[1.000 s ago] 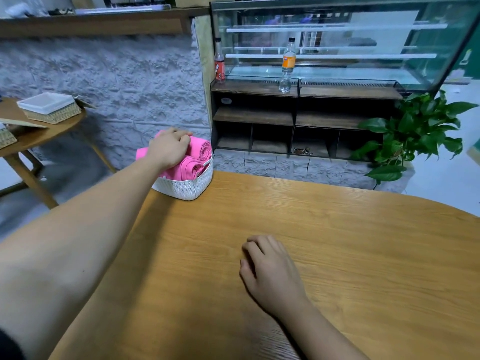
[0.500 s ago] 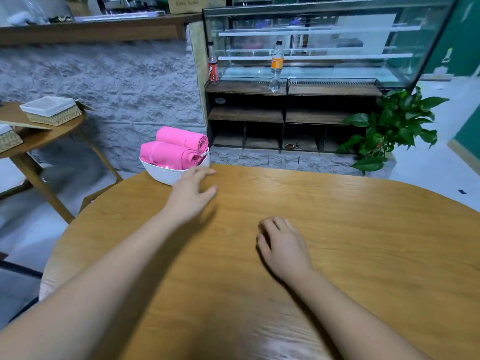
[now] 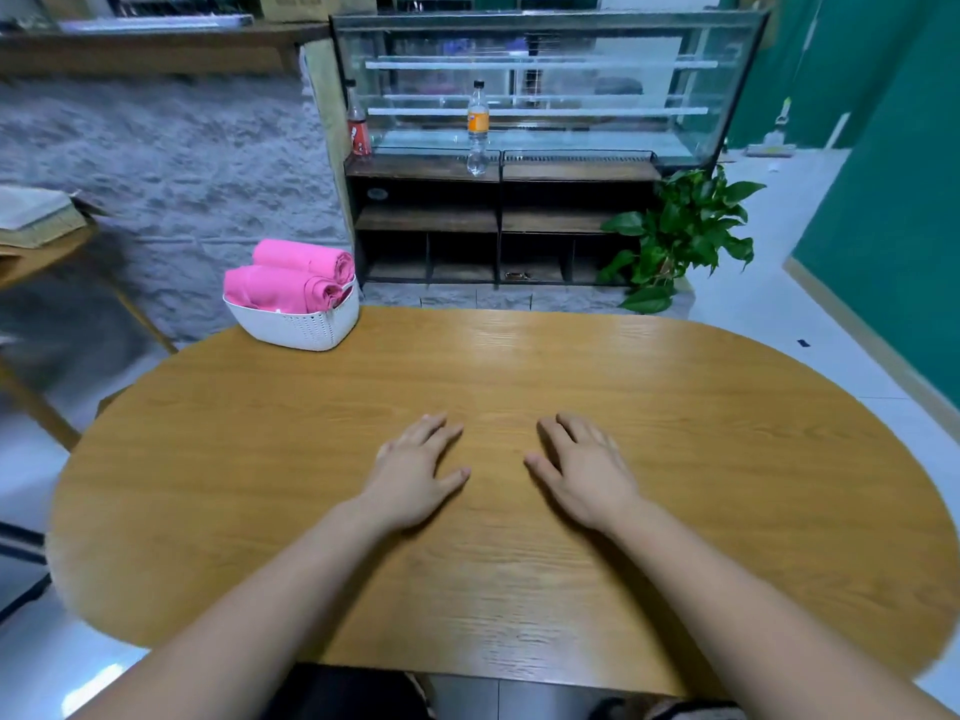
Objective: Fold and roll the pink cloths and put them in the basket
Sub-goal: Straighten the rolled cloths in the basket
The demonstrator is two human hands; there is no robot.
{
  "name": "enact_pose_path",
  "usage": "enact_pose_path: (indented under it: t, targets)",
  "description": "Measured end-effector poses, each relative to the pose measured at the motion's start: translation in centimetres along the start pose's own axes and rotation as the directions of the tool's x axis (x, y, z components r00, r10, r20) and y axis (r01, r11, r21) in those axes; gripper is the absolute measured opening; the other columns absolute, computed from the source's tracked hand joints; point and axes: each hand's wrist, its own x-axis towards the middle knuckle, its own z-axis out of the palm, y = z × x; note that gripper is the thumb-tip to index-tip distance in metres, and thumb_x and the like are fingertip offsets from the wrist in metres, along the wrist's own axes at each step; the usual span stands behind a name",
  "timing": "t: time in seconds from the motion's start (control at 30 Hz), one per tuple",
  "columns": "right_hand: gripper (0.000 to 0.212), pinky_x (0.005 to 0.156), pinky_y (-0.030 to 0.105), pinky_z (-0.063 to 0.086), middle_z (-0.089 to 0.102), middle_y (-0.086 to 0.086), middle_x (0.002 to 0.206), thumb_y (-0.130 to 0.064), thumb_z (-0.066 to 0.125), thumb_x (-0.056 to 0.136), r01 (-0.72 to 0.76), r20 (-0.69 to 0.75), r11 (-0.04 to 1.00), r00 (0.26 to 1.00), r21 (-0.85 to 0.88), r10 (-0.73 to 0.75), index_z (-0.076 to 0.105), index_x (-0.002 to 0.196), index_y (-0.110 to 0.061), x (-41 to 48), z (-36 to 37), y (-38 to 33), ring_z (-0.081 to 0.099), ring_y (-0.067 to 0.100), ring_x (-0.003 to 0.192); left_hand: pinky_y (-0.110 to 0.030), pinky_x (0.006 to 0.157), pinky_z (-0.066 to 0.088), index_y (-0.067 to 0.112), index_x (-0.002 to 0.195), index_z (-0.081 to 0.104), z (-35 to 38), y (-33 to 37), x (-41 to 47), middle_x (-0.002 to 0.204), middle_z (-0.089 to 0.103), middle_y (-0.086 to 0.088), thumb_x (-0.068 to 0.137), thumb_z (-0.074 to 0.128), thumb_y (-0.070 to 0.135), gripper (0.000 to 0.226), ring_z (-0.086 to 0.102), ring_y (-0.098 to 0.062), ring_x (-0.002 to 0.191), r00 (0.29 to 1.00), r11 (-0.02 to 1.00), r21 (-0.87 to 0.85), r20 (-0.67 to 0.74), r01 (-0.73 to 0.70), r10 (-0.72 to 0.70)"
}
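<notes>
Two rolled pink cloths (image 3: 291, 280) lie side by side in a white perforated basket (image 3: 301, 330) at the far left edge of the oval wooden table (image 3: 675, 407). My left hand (image 3: 415, 472) rests flat on the table near its middle, fingers straight, holding nothing. My right hand (image 3: 584, 467) lies flat beside it, a short gap between them, also holding nothing. Both hands are well away from the basket.
A glass display case (image 3: 545, 96) with two bottles stands on dark shelves behind the table. A potted green plant (image 3: 680, 236) sits at the back right. A small wooden side table (image 3: 36, 252) with a woven tray is at the left.
My left hand has let go of the cloth rolls in the basket and drawn back to the middle of the table, beside my right hand. The view has tilted down and pulled back.
</notes>
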Motion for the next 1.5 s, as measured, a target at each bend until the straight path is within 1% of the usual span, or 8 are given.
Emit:
enact_pose_path:
  t: [0.33, 0.57, 0.73, 1.07, 1.2, 1.37, 1.43, 1.5]
  targets:
    - [0.070, 0.126, 0.041, 0.017, 0.023, 0.003, 0.173, -0.065, 0.033, 0.106, -0.001, 0.064, 1.000, 0.998, -0.012, 0.002, 0.026, 0.165, -0.029, -3.3, -0.5, 0.8, 0.017, 0.024, 0.160, -0.044, 0.127, 0.017, 0.040, 0.163, 0.029, 0.3, 1.4, -3.2, 0.174, 0.015, 0.012, 0.099, 0.051, 0.066, 0.072, 0.009, -0.014, 0.162, 0.997, 0.999, 0.047, 0.078, -0.001, -0.003]
    - [0.065, 0.118, 0.044, 0.034, 0.043, 0.004, 0.159, -0.063, 0.041, 0.105, 0.027, 0.050, 0.998, 0.998, 0.064, -0.030, 0.038, 0.158, -0.026, 0.1, -2.3, 1.5, 0.037, 0.029, 0.147, -0.047, 0.123, 0.032, 0.037, 0.157, 0.042, -2.5, 1.6, 1.0, 0.168, 0.031, 0.012, 0.095, 0.059, 0.064, 0.070, 0.032, -0.017, 0.154, 0.995, 0.998, -0.062, 0.100, -0.017, 0.023]
    - [0.061, 0.116, 0.044, 0.039, 0.051, 0.005, 0.150, -0.058, 0.047, 0.105, 0.087, 0.031, 0.992, 0.995, 0.094, -0.090, 0.045, 0.154, -0.023, 7.4, -3.3, 3.2, 0.047, 0.031, 0.138, -0.046, 0.122, 0.035, 0.037, 0.154, 0.046, -2.8, 0.5, 8.5, 0.164, 0.040, 0.009, 0.078, 0.042, 0.081, 0.088, 0.038, -0.017, 0.151, 0.991, 0.996, -0.060, 0.112, -0.072, 0.079]
    - [0.053, 0.112, 0.049, 0.040, 0.052, -0.001, 0.149, -0.054, 0.049, 0.105, 0.203, 0.035, 0.975, 0.978, 0.093, -0.207, 0.047, 0.150, -0.024, 21.4, -0.9, 3.1, 0.045, 0.025, 0.140, -0.037, 0.101, 0.053, 0.024, 0.134, 0.066, -5.1, -5.4, 19.6, 0.132, 0.063, 0.005, 0.090, 0.075, 0.036, 0.046, 0.062, -0.022, 0.124, 0.982, 0.995, -0.097, -0.181, 0.028, -0.045]
    - [0.050, 0.116, 0.047, 0.039, 0.054, 0.000, 0.146, -0.047, 0.053, 0.105, 0.214, 0.056, 0.955, 0.972, 0.207, -0.230, 0.050, 0.149, -0.021, 23.3, -1.9, -1.3, 0.047, 0.025, 0.138, -0.035, 0.091, 0.052, 0.023, 0.129, 0.066, -7.4, -5.8, 18.1, 0.124, 0.062, 0.004, 0.089, 0.074, 0.023, 0.041, 0.063, -0.020, 0.114, 0.937, 0.976, -0.190, -0.311, 0.106, -0.162]
    - [0.056, 0.123, 0.043, 0.032, 0.046, -0.001, 0.157, -0.047, 0.049, 0.108, 0.248, 0.165, 0.919, 0.937, 0.306, -0.307, 0.041, 0.157, -0.023, 23.9, -6.0, -9.1, 0.038, 0.023, 0.148, -0.035, 0.097, 0.047, 0.016, 0.125, 0.068, -12.5, -7.7, 14.2, 0.118, 0.062, -0.002, 0.084, 0.076, 0.008, 0.042, 0.059, -0.024, 0.112, 0.878, 0.945, -0.211, -0.363, 0.249, -0.312]
    - [0.057, 0.123, 0.039, 0.032, 0.044, 0.000, 0.160, -0.044, 0.050, 0.108, 0.247, 0.190, 0.906, 0.926, 0.344, -0.325, 0.039, 0.159, -0.021, 24.3, -8.2, -12.2, 0.038, 0.023, 0.149, -0.028, 0.085, 0.043, 0.016, 0.113, 0.068, -15.0, -9.0, 13.2, 0.107, 0.066, -0.003, 0.086, 0.072, 0.006, 0.028, 0.062, -0.024, 0.099, 0.803, 0.883, -0.326, -0.391, 0.337, -0.451]
    - [0.057, 0.121, 0.036, 0.031, 0.044, 0.003, 0.161, -0.039, 0.052, 0.109, 0.225, 0.217, 0.890, 0.919, 0.397, -0.329, 0.039, 0.160, -0.019, 25.1, -10.3, -15.1, 0.039, 0.024, 0.148, -0.031, 0.075, 0.039, 0.017, 0.099, 0.063, -18.3, -9.9, 12.7, 0.094, 0.066, -0.002, 0.093, 0.064, 0.011, 0.008, 0.062, -0.025, 0.087, 0.639, 0.727, -0.542, -0.392, 0.422, -0.662]
